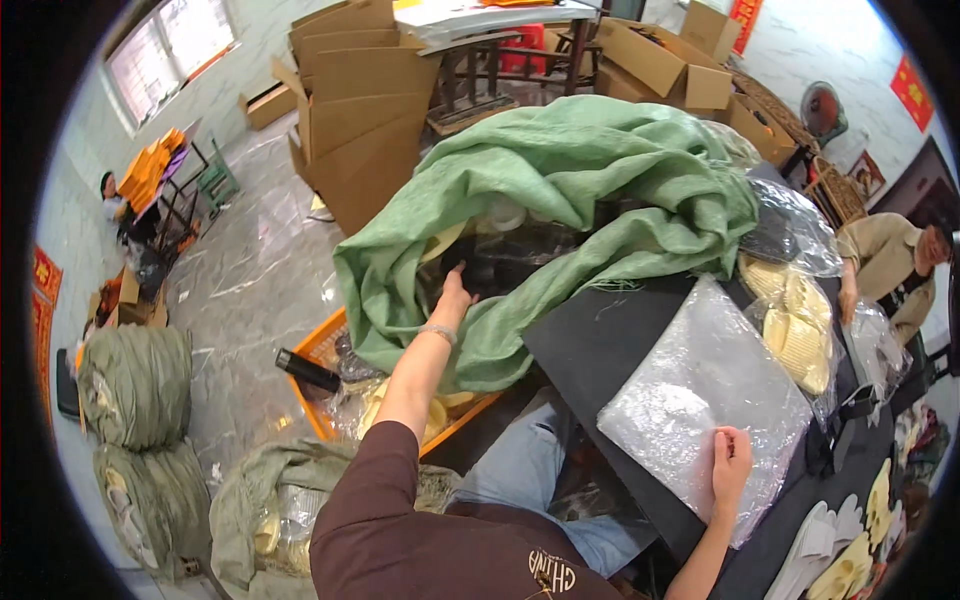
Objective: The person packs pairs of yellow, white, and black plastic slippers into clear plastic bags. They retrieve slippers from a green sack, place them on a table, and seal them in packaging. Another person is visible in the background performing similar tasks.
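My left hand (456, 298) reaches into the mouth of a large green woven sack (400, 235). Its fingers close at a dark thing there, which I cannot make out. Dark goods in clear wrapping (530, 250) lie inside the sack. My right hand (732, 462) rests with curled fingers on a flat clear plastic bag (690, 385), pinching its film. The bag lies on a black tabletop (575, 335).
Below the sack stands an orange crate (325, 340) with a black bottle (307, 370) at its rim. Cream slippers (798, 325) in clear plastic lie at the right, near another person (890, 265). Cardboard boxes (365, 120) stand behind; stuffed green sacks (135, 385) are at left.
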A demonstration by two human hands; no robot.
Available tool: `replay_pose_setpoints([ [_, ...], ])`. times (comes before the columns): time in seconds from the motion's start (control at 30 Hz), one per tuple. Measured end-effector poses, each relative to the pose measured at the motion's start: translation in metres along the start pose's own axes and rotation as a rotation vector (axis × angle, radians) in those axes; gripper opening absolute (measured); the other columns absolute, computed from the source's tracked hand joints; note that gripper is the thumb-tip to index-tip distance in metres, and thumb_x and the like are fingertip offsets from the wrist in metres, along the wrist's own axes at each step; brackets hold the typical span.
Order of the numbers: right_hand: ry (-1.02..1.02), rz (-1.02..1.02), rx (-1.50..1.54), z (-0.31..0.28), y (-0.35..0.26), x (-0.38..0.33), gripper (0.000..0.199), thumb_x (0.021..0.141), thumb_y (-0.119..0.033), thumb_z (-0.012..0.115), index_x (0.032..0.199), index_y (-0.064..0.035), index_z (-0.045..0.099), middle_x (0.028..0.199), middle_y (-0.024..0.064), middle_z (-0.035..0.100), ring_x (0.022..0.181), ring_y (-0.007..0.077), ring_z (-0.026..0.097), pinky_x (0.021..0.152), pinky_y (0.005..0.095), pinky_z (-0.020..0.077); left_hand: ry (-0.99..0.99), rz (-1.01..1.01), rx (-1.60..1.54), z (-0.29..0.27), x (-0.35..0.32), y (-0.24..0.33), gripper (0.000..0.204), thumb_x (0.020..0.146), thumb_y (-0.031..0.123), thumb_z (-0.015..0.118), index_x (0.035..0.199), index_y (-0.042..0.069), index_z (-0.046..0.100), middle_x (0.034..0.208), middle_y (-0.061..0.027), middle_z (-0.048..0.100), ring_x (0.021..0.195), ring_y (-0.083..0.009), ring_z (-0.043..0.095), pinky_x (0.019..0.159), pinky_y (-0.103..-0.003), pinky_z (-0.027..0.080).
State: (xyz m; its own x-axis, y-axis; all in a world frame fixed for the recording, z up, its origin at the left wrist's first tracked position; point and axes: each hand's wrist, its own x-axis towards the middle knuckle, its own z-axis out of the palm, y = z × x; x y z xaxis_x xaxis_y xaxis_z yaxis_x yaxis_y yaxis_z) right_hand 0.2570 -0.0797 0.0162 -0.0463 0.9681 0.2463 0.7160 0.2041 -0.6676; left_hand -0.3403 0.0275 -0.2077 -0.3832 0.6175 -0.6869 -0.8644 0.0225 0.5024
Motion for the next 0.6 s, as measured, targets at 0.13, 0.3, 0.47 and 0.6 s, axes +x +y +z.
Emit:
replay_pose_setpoints([
  [0.13,-0.011,0.017,0.016,-0.002,-0.003,0.001,0.007,0.089,-0.01,0.063,0.092,-0.0044,0.065,0.074,-0.001,0.05,0.064,0.0084,0.044,0.058,0.0245,0.0365,0.07,0.158,0.097,0.002,-0.007,-0.002,0.046,0.078,0.037,0.074,0.112,0.01,0.06,0.108,-0.0045,0.066,0.094,-0.0269,0.064,0.08,-0.049,0.05],
  [0.3,0.01,0.022,0.027,-0.006,0.002,-0.005,0.006,0.089,-0.008,0.062,0.092,-0.0047,0.066,0.074,-0.0008,0.049,0.064,0.0078,0.045,0.058,0.0237,0.0374,0.06,0.605,0.028,0.062,-0.127,-0.005,0.058,0.075,0.022,0.08,0.121,0.006,0.05,0.108,-0.0092,0.061,0.097,-0.0264,0.063,0.076,-0.044,0.054],
  [0.47,-0.013,-0.034,0.098,-0.008,-0.004,-0.002,0.006,0.089,-0.007,0.062,0.093,-0.0048,0.066,0.077,0.0,0.051,0.063,0.0093,0.047,0.058,0.0243,0.0393,-0.063,1.168,0.235,0.064,-0.238,0.034,0.045,0.078,0.008,0.077,0.117,-0.002,0.057,0.111,-0.0078,0.063,0.097,-0.0163,0.06,0.088,-0.031,0.048],
  [0.6,-0.01,-0.024,0.074,-0.01,0.0,-0.003,0.006,0.088,-0.007,0.063,0.093,-0.0064,0.066,0.079,0.0021,0.053,0.064,0.0117,0.052,0.059,0.0258,0.0423,-0.16,1.453,0.425,0.095,-0.331,0.062,0.04,0.079,0.006,0.076,0.113,-0.003,0.058,0.11,-0.0082,0.064,0.096,-0.0135,0.06,0.088,-0.027,0.046],
])
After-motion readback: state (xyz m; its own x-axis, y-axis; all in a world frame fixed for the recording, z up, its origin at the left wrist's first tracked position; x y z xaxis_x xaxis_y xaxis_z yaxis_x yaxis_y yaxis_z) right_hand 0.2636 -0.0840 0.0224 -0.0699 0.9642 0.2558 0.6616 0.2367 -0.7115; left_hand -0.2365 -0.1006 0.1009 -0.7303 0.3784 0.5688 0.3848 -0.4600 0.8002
